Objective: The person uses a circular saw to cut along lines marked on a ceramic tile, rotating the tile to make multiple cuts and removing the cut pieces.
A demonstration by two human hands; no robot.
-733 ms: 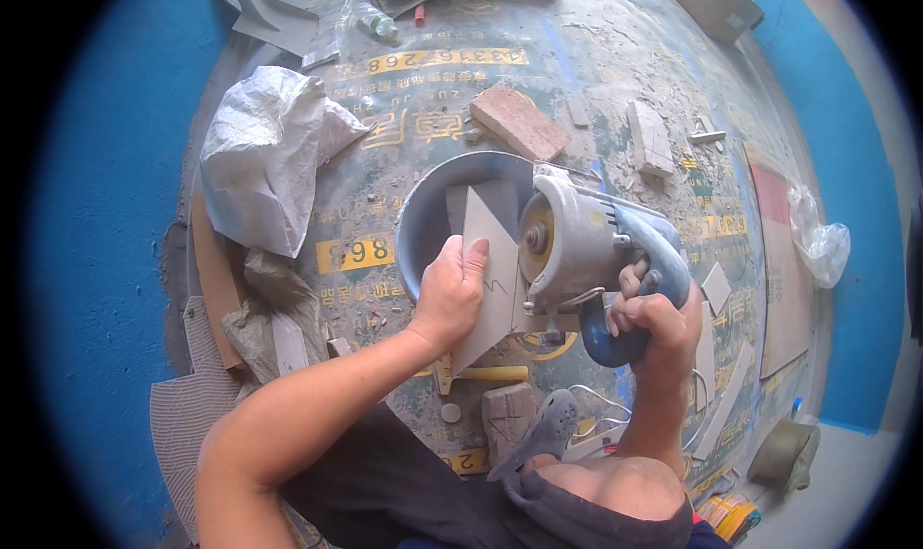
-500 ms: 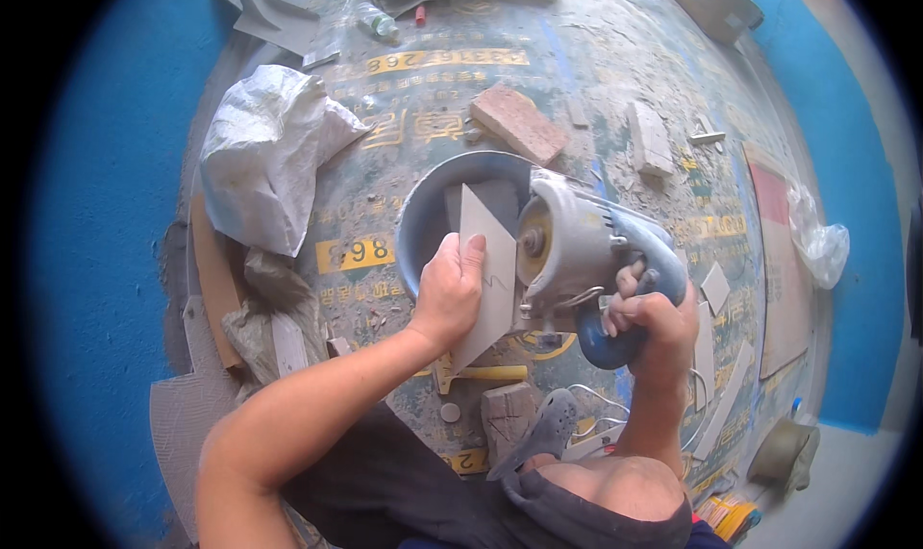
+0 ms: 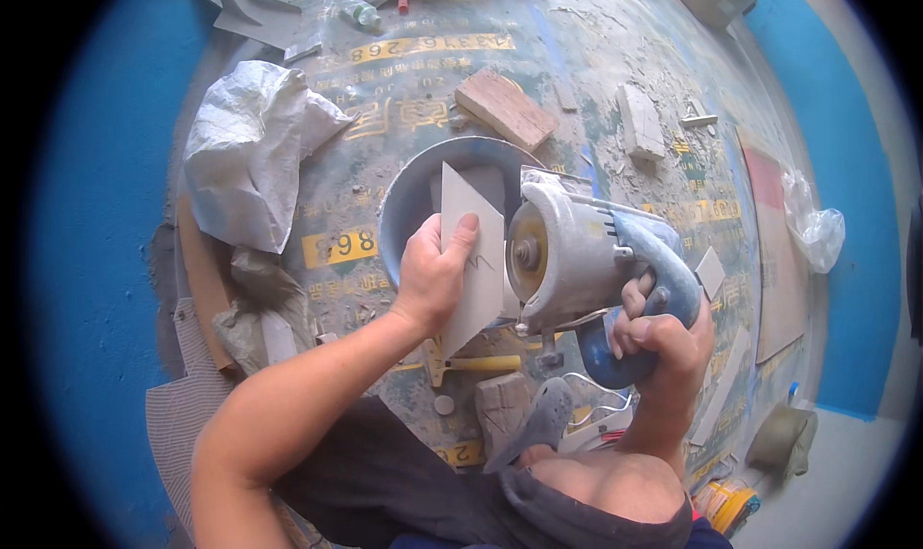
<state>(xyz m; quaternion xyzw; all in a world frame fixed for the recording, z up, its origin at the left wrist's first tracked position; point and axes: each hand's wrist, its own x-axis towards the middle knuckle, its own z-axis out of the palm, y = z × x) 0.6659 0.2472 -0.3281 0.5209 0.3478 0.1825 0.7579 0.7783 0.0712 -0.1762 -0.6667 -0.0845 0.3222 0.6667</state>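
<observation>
My left hand [image 3: 433, 270] is closed on a pale tile piece [image 3: 478, 280] with pointed ends and a dark pencil mark, thumb on its face and fingers behind. It is held upright over a round grey-blue basin [image 3: 409, 169]. To its right, my right hand [image 3: 663, 328] grips the blue handle of a circular cutting saw [image 3: 577, 251]. The saw's round disc [image 3: 527, 251] faces the tile, with a narrow gap between them. Another flat piece [image 3: 478, 182] shows in the basin behind the tile.
Beyond the basin lies a reddish brick [image 3: 507, 107]; a grey block [image 3: 640, 121] sits farther right. A yellow-handled hammer [image 3: 481, 363] and a brick [image 3: 500, 410] lie near my shoe [image 3: 538, 419]. White sacking [image 3: 245, 155] is at left, tile strips [image 3: 721, 386] at right.
The saw has shifted slightly left and down, with its disc turned more into view. The tile has moved a little left in my left hand. The whole view has shifted slightly.
</observation>
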